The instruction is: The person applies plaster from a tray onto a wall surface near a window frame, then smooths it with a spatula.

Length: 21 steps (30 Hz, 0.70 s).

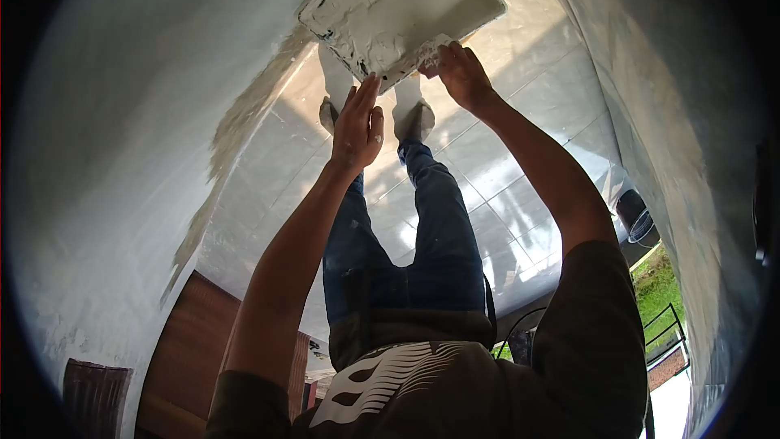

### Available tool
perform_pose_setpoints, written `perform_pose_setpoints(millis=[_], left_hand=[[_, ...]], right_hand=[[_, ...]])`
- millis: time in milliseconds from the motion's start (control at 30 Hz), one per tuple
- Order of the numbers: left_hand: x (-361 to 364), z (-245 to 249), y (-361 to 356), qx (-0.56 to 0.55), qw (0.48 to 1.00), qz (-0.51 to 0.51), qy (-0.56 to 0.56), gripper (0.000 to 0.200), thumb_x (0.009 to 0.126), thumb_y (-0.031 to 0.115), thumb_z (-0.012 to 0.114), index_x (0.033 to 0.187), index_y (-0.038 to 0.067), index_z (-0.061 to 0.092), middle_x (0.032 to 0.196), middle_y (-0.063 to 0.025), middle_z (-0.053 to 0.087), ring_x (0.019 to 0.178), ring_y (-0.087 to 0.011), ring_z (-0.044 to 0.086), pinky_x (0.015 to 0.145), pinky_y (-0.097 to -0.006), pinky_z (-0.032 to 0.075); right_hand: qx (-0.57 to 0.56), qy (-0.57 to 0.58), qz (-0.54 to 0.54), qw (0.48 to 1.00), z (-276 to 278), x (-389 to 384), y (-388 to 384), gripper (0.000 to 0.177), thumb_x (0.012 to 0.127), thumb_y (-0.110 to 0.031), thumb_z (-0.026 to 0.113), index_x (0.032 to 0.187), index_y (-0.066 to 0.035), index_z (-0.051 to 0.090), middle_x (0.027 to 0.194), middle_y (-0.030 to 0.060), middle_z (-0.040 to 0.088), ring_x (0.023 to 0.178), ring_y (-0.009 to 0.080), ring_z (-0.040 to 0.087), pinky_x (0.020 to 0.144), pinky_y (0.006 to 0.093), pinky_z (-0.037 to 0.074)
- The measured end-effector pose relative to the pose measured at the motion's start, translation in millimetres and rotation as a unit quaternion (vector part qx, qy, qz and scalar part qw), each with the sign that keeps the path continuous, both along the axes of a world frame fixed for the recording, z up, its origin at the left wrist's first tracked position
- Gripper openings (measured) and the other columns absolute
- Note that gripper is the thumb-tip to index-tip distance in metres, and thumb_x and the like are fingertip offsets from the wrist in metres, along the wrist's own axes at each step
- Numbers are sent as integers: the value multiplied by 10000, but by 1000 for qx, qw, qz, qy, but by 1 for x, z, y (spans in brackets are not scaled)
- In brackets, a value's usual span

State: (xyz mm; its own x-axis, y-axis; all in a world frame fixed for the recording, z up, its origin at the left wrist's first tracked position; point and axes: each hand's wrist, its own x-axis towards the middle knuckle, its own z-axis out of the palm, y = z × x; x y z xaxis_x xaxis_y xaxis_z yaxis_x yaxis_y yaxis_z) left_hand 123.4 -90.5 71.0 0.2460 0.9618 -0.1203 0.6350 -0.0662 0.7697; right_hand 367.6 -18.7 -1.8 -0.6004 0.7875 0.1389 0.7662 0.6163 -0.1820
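A flat rectangular tray (443, 12) with a dark edge, smeared with thick white paste like putty, is at the top of the head view. My left hand (357, 128) is at its near corner, fingers stretched out and seemingly against the edge; white specks dot the hand. At the tray's near right edge, my right hand (465, 77) is closed on a small flat piece caked with white paste (435, 53). The fingers and paste hide what kind of tool it is. Whether the tray is resting on anything cannot be seen.
My feet (414, 120) stand on a tiled floor (496, 195) behind the tray. To the left rises a pale wall (146, 114) with a rough grey lower band; another wall (674, 114) curves up on the right. A dark bucket (632, 211) stands by the right wall, near grass (662, 284).
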Motion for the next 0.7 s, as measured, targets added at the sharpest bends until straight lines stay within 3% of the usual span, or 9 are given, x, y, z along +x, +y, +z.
perform_pose_setpoints(millis=[633, 700], left_hand=[[6, 2, 4, -3, 1000, 1, 4, 499, 921, 57, 435, 1402, -75, 434, 1429, -277, 476, 1338, -405, 455, 1169, -488, 298], [5, 2, 2, -7, 1000, 0, 8, 500, 922, 58, 433, 1404, -76, 431, 1428, -278, 476, 1339, -406, 454, 1170, -488, 298]], right_hand=[[-107, 36, -5, 994, 30, 5, -30, 199, 812, -150, 651, 915, -293, 745, 1064, 21, 533, 1077, 228, 499, 864, 360, 451], [-132, 179, -1, 975, 45, 6, -33, 91, 819, -10, 655, 892, -34, 705, 947, 109, 560, 829, 319, 558, 732, 413, 494]])
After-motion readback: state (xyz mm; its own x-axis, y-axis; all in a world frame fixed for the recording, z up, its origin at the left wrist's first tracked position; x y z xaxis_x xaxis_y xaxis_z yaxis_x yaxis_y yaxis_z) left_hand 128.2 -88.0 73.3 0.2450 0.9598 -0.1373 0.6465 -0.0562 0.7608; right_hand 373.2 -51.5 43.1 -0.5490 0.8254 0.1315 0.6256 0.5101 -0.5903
